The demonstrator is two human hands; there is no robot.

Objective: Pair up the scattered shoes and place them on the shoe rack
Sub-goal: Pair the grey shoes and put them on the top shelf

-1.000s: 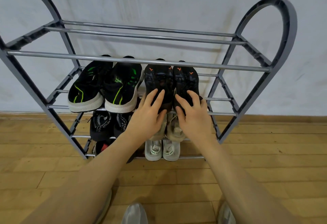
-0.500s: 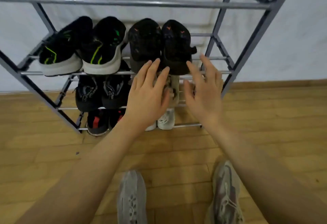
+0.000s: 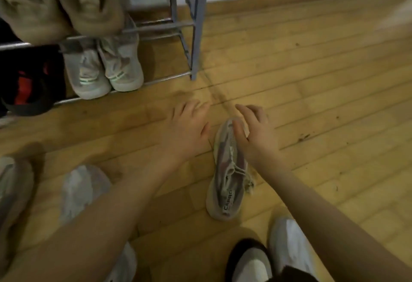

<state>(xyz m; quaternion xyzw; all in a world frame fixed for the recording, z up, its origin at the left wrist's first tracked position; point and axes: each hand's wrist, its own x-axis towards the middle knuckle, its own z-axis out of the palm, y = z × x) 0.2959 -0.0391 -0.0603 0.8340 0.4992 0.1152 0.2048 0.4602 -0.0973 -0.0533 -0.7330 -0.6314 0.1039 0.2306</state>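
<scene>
A grey and pink sneaker (image 3: 227, 177) lies on the wooden floor, toe pointing away from me. My right hand (image 3: 254, 134) hovers over its toe with fingers spread, holding nothing. My left hand (image 3: 189, 125) is open just left of that toe, above the floor. A second grey sneaker (image 3: 78, 190) lies blurred at lower left, partly behind my left forearm. The grey shoe rack (image 3: 197, 25) stands at upper left with a beige pair (image 3: 64, 3) on one shelf and a pale pair with green stripes (image 3: 104, 74) on the bottom one.
A black and red shoe (image 3: 29, 85) sits at the rack's bottom left. Another greyish shoe (image 3: 11, 199) lies at the left edge. A black and white shoe (image 3: 249, 261) and a white one (image 3: 289, 243) are near the bottom edge. The wall runs behind the rack.
Both hands have drawn back from the dark pair on the rack and dropped toward the floor. My view has tilted down, and the right hand is now over the grey and pink sneaker.
</scene>
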